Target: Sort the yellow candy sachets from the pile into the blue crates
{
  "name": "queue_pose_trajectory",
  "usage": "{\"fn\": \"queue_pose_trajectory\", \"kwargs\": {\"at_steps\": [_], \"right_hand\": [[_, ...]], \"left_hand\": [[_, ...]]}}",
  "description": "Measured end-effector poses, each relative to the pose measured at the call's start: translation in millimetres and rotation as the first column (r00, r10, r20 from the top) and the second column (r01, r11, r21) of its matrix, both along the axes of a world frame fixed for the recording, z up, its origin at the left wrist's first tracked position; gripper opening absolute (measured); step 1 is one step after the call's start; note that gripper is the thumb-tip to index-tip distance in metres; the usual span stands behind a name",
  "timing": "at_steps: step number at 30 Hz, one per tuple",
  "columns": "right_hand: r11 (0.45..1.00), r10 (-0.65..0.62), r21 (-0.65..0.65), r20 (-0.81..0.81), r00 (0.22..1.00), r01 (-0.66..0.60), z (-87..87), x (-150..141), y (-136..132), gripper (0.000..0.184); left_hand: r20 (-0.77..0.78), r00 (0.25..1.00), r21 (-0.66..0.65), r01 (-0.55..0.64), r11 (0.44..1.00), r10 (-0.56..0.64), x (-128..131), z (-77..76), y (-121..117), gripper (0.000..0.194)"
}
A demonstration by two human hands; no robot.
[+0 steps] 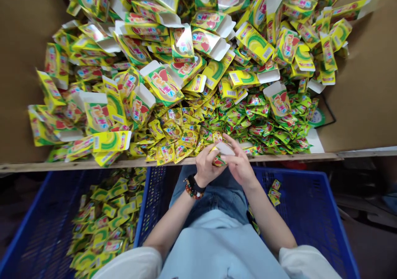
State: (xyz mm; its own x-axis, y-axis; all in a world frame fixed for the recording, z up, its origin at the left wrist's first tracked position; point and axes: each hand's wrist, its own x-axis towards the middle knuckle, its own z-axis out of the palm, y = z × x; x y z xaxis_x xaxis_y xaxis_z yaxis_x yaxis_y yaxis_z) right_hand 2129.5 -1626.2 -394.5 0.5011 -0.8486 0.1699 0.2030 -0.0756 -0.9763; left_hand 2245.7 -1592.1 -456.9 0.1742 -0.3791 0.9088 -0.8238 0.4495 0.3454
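Observation:
Both my hands are held just over the table's near edge, in front of me. My left hand (pixel 206 165) grips the lower side of a small yellow and green printed carton (pixel 218 159), whose white flap (pixel 224 148) stands open. My right hand (pixel 238 161) has its fingers on that flap and the carton's far side. Just beyond my hands lies a heap of small yellow-green sachets (pixel 242 117). Farther back is a large pile of flat, partly folded printed cartons (pixel 161 82). Much of the held carton is hidden by my fingers.
A wooden table edge (pixel 155 162) runs across in front of me, with brown cardboard (pixel 362 84) lining the surface. Below it are two blue plastic crates; the left crate (pixel 40 225) holds many yellow packets, and the right crate (pixel 310 200) holds a few.

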Motion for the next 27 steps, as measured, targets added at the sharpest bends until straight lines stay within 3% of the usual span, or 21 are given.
{"fn": "queue_pose_trajectory", "kwargs": {"at_steps": [1,3,5,7,9,12,15,24,27], "right_hand": [[0.998,0.055,-0.001,-0.012,0.998,-0.055,-0.4,1.4,1.0,0.053],[0.986,0.069,-0.148,-0.073,0.995,-0.080,1.2,3.0,4.8,0.039],[0.931,-0.002,-0.361,-0.135,0.991,-0.047,2.9,4.1,8.4,0.035],[0.869,-0.111,-0.495,-0.146,0.983,0.025,2.6,6.0,9.5,0.033],[0.839,-0.207,-0.534,-0.138,0.969,0.103,0.6,8.3,7.6,0.030],[0.833,-0.255,-0.537,-0.159,0.954,0.133,-1.4,10.4,3.2,0.029],[0.806,-0.239,-0.585,-0.176,0.955,0.094,-0.5,8.5,1.9,0.030],[0.624,-0.227,-0.781,-0.184,0.956,-0.002,-11.1,2.8,-2.5,0.040],[0.588,-0.206,-0.808,-0.177,0.962,-0.023,-14.1,1.6,-4.6,0.040]], "left_hand": [[0.015,1.000,-0.019,0.014,1.000,-0.014,0.4,-0.8,-0.3,0.051],[-0.029,1.000,-0.014,0.007,1.000,-0.007,0.2,-0.4,-0.3,0.054],[-0.110,0.994,0.060,-0.002,0.998,0.008,-1.0,1.9,0.6,0.063],[-0.134,0.991,0.163,-0.001,0.987,0.023,-2.0,4.7,1.7,0.063],[-0.098,0.994,0.220,-0.016,0.975,0.039,-2.4,7.0,2.4,0.055],[-0.056,0.995,0.220,-0.063,0.973,0.077,-2.1,8.3,2.7,0.051],[-0.060,0.995,0.224,-0.069,0.972,0.085,-1.5,7.6,2.6,0.049],[-0.127,0.992,0.305,0.049,0.951,-0.010,2.8,3.1,5.3,0.046],[-0.138,0.990,0.305,0.073,0.949,-0.032,3.5,2.8,6.2,0.047]]}}
